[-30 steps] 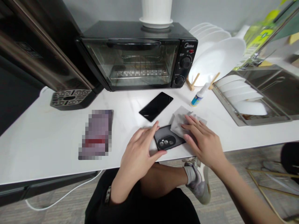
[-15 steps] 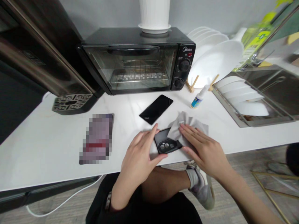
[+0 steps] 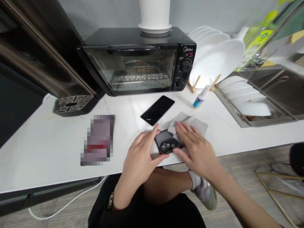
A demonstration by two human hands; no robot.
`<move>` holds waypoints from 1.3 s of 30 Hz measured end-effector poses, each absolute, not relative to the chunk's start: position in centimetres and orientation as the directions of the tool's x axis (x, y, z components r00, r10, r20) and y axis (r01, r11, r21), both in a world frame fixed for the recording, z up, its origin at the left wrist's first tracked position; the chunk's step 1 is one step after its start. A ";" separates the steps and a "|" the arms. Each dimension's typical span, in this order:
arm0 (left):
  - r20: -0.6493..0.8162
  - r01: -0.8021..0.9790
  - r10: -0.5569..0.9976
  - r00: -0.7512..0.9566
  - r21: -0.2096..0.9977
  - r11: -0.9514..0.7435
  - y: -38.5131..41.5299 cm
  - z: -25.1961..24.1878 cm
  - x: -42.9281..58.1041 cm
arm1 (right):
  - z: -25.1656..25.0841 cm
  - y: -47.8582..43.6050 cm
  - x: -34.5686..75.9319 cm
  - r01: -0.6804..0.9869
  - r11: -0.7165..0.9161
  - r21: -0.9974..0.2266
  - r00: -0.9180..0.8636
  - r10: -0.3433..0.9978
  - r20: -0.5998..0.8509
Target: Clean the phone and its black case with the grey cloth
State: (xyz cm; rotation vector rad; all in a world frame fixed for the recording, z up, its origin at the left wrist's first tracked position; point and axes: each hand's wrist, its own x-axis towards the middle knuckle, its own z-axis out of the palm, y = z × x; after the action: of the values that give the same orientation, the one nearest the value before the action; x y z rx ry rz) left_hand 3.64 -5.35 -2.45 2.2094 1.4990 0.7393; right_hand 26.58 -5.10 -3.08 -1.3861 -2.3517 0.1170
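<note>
A black phone case with camera cutouts lies on the white counter near its front edge. My left hand grips the case's left end between thumb and fingers. My right hand presses a grey cloth onto the right part of the case, its fingers laid over the fabric. The cloth and hand hide that end of the case. Just behind the case lies a black phone, screen up. A small spray bottle with a blue label stands behind the cloth.
A toaster oven stands at the back with a white pot on it. To the left are a blurred-out flat item and a machine's drip tray. Racked plates and a sink are on the right.
My right hand has slid left over the case with the cloth, which now lies flatter. My left hand keeps its hold on the case. The view has shifted slightly.
</note>
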 end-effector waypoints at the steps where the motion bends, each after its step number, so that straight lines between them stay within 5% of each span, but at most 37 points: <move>1: 0.208 0.744 0.934 0.291 0.564 -0.358 -5.3 -2.5 3.6 | -3.0 -5.5 25.6 0.771 0.562 -0.298 -0.488 0.823 0.292; 6: 0.200 0.754 0.936 0.290 0.554 -0.352 -5.4 -2.6 3.5 | -2.4 -5.7 24.3 0.605 0.683 -0.410 -0.632 0.725 0.274; 13: 0.204 0.736 0.935 0.289 0.578 -0.353 -5.3 -2.6 3.7 | -3.5 -5.4 29.8 0.855 0.455 -0.249 -0.361 0.867 0.344; 21: 0.216 0.730 0.931 0.293 0.579 -0.364 -5.4 -2.5 3.6 | -3.5 -6.4 26.2 0.690 0.665 -0.286 -0.598 0.746 0.293; 26: 0.215 0.735 0.939 0.268 0.584 -0.343 -5.4 -2.5 3.7 | -3.0 -3.7 28.9 0.860 0.442 -0.254 -0.356 0.878 0.320; 33: 0.201 0.775 0.945 0.256 0.542 -0.325 -5.3 -2.7 3.6 | -2.7 -6.5 23.7 0.601 0.689 -0.405 -0.620 0.721 0.308; 39: 0.208 0.740 0.942 0.265 0.582 -0.337 -5.3 -2.6 3.7 | -3.0 -4.3 28.8 0.829 0.468 -0.306 -0.380 0.873 0.306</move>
State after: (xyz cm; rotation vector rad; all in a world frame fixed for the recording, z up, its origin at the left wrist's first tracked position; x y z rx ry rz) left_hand 3.66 -5.30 -2.62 2.1736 1.5312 0.7517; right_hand 28.75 -4.32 -2.98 -1.4225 -2.2979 0.1407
